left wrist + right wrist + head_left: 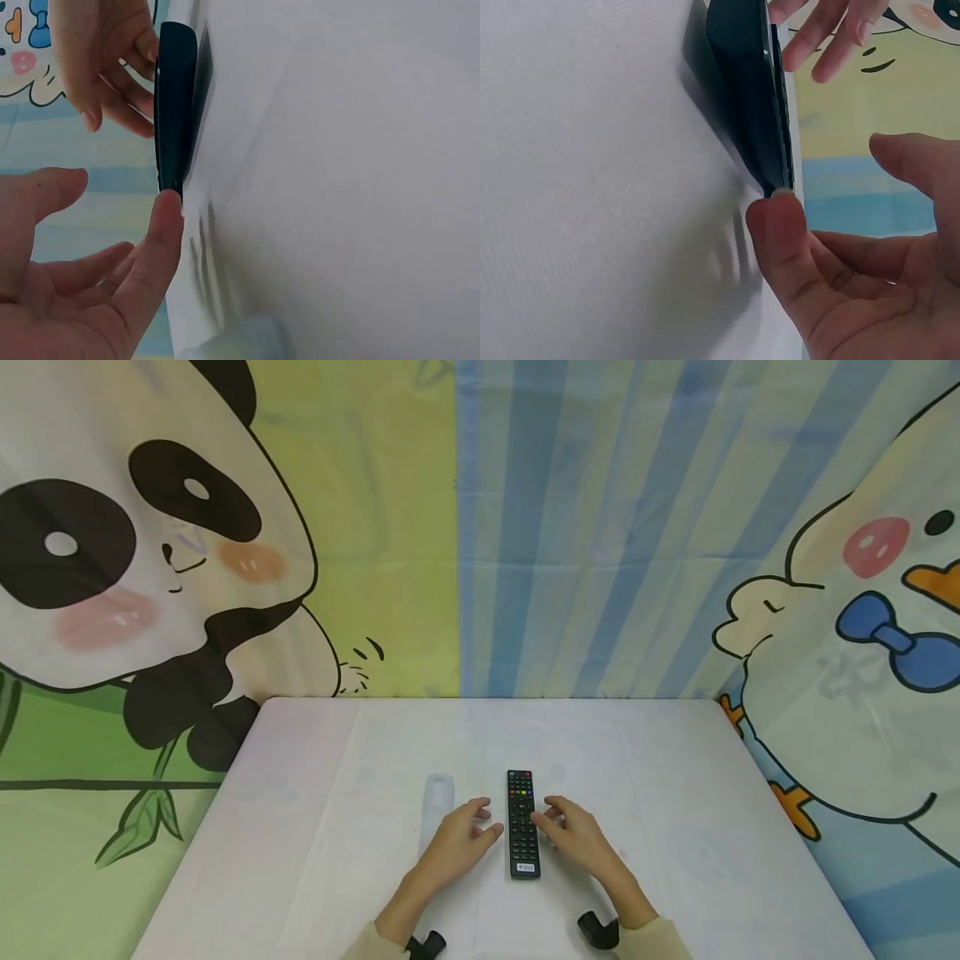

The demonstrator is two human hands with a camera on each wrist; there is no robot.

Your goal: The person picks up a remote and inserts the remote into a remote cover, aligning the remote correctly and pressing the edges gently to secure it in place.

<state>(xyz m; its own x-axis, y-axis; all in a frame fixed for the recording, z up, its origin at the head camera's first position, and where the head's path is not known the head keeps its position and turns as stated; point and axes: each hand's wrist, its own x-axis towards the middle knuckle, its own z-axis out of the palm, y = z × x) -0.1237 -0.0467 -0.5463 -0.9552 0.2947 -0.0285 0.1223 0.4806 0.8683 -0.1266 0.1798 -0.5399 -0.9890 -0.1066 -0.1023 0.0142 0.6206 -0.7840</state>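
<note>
A black remote control (523,835), buttons facing up, lies lengthwise on the white table between both hands. My left hand (453,843) is at its left, thumb and fingers spread, with the thumb tip just short of its edge. On the other side, my right hand (577,835) has its thumb right at the remote's right edge. Neither hand grips anything. Beyond the left hand lies a long translucent cover (438,797), partly hidden by that hand. In the left wrist view, a fingertip overlaps the near end of the remote (176,105); the right wrist view shows a similar overlap.
The white table (637,752) reaches back to a hanging cloth backdrop (585,527) printed with stripes, a panda and a white bird. Black wrist straps or mounts (597,931) show at both cuffs.
</note>
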